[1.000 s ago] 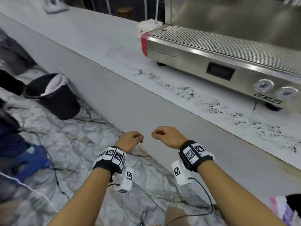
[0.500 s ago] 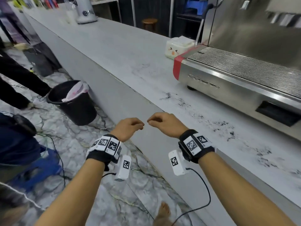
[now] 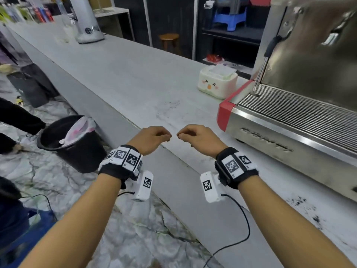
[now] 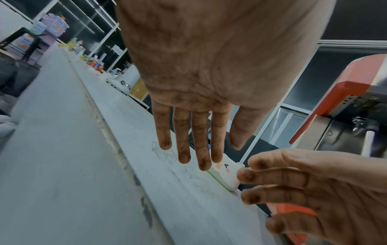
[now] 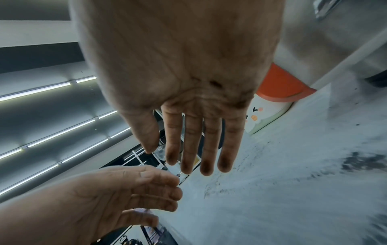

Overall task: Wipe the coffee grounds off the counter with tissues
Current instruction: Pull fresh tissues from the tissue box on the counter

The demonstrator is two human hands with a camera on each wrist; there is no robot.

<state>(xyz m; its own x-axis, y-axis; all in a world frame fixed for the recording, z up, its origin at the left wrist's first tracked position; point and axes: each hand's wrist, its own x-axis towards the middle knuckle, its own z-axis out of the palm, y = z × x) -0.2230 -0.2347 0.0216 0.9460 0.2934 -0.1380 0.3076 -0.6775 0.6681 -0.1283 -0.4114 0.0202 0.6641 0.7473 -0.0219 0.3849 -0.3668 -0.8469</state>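
Bin: on floor left of counter, nearer frame centre than a second ago.
Left hand: raised to counter front edge, fingers loose, slightly parted, holding nothing.
Right hand: likewise, fingertips near the left's.
Tissue box: newly in view, at far edge beside espresso machine.
Coffee grounds: along front edge, right.
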